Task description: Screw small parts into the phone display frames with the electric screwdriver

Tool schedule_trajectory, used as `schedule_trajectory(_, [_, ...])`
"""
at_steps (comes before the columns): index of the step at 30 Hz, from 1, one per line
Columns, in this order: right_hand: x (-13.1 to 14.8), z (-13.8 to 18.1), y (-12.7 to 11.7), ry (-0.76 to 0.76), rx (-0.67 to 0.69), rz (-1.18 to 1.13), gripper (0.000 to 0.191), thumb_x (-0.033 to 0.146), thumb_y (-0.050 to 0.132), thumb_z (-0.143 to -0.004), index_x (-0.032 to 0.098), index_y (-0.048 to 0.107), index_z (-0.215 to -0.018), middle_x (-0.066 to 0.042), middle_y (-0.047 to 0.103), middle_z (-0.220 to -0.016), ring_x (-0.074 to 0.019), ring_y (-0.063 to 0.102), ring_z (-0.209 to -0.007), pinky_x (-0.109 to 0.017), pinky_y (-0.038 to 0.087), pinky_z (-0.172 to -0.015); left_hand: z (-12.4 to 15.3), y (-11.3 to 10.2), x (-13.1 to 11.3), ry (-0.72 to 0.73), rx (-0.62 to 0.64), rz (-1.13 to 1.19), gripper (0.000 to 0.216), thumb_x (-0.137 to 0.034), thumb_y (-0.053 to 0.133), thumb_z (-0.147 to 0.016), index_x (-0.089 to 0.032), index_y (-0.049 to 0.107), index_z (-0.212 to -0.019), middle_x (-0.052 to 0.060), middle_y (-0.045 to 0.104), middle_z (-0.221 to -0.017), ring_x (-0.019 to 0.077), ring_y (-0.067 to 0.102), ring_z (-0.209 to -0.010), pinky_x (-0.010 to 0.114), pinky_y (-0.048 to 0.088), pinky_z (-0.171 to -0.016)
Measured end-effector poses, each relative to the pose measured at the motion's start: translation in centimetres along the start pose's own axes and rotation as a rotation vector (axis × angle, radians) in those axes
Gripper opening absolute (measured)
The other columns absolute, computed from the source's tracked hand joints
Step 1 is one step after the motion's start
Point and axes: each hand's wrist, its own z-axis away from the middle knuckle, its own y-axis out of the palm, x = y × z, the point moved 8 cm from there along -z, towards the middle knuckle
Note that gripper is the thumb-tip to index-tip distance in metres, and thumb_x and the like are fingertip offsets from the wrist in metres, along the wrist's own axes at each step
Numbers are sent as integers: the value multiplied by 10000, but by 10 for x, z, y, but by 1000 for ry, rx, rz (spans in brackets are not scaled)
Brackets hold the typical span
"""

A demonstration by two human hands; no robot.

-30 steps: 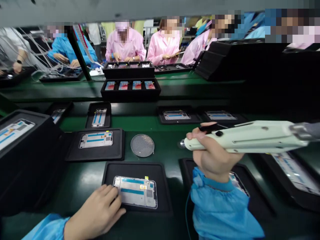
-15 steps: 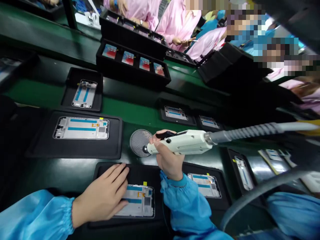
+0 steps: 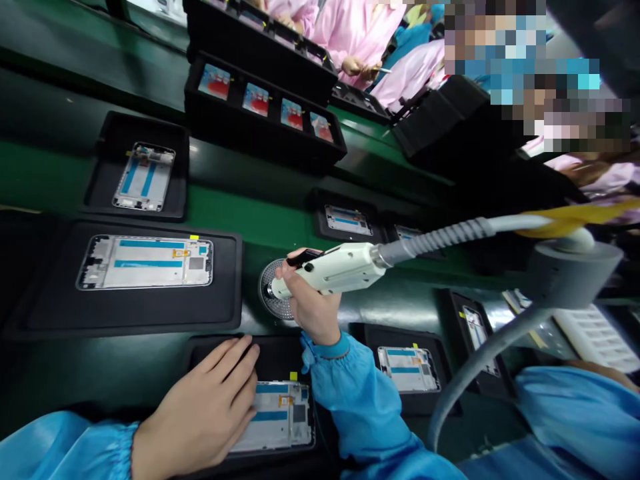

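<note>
My right hand [image 3: 316,307] is wrapped round a white air gun [image 3: 345,268], its thumb side by the black lever. The gun's nozzle points left over a round perforated metal disc [image 3: 273,283] set in the bench. A grey ribbed hose runs from the gun's rear to the right. My left hand [image 3: 213,400] lies flat, fingers stretched out, over the left part of a phone frame [image 3: 280,417] in a black tray. That frame carries blue strips, an orange flex connector and a yellow tab. My left palm and fingertips hide part of it.
Another phone frame [image 3: 150,262] lies in a black tray at left, with one more [image 3: 145,177] behind it. To the right sits a tray with a phone frame [image 3: 410,369]. A grey bent stand [image 3: 475,353] rises at right, near another person's blue sleeve [image 3: 575,413]. People in pink work opposite.
My right hand and the air gun have moved left in the view, the nozzle now over the disc. The camera view has shifted somewhat. My left hand stays on the phone frame.
</note>
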Motion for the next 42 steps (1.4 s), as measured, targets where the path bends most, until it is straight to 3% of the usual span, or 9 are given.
schedule_trajectory(23, [2, -3, 7, 19, -51, -23, 267, 229, 682, -690, 232, 593, -942, 28, 576, -746, -134, 588, -700, -371, 527, -773, 1, -1, 2, -10, 6, 54, 373, -378, 556, -921, -83, 669, -1121, 197, 582, -1340, 387, 437, -1347, 497, 352, -1119])
schedule_trajectory(28, [20, 1, -1, -15, -56, -45, 272, 268, 691, -701, 249, 599, -956, 35, 530, -711, -131, 557, -682, -363, 522, -718, 1, -3, -1, 49, -25, 56, 299, -301, 600, -884, -89, 676, -1080, 194, 620, -1279, 378, 489, -1300, 511, 369, -1109])
schedule_trajectory(31, [44, 16, -18, -48, -75, -71, 221, 278, 708, -697, 253, 626, -901, 27, 512, -702, -130, 532, -658, -349, 504, -651, 2, -7, -9, 152, -26, 93, 270, -293, 600, -876, -107, 682, -1053, 164, 670, -1187, 336, 588, -1177, 501, 401, -1080])
schedule_trajectory(35, [68, 53, -34, -77, -21, -108, 179, 220, 688, -717, 253, 663, -891, 13, 498, -691, -140, 525, -664, -324, 465, -582, 3, -6, -15, 237, 85, 143, 439, -462, 515, -928, -101, 674, -1122, 165, 675, -1183, 318, 621, -1102, 484, 427, -1030])
schedule_trajectory(42, [65, 106, -29, -38, 128, -41, 260, 146, 633, -763, 230, 664, -1007, 1, 501, -744, -138, 506, -702, -302, 435, -562, 2, -3, -18, 240, 129, 136, 513, -529, 568, -884, -82, 692, -1100, 184, 660, -1211, 330, 602, -1118, 458, 419, -1010])
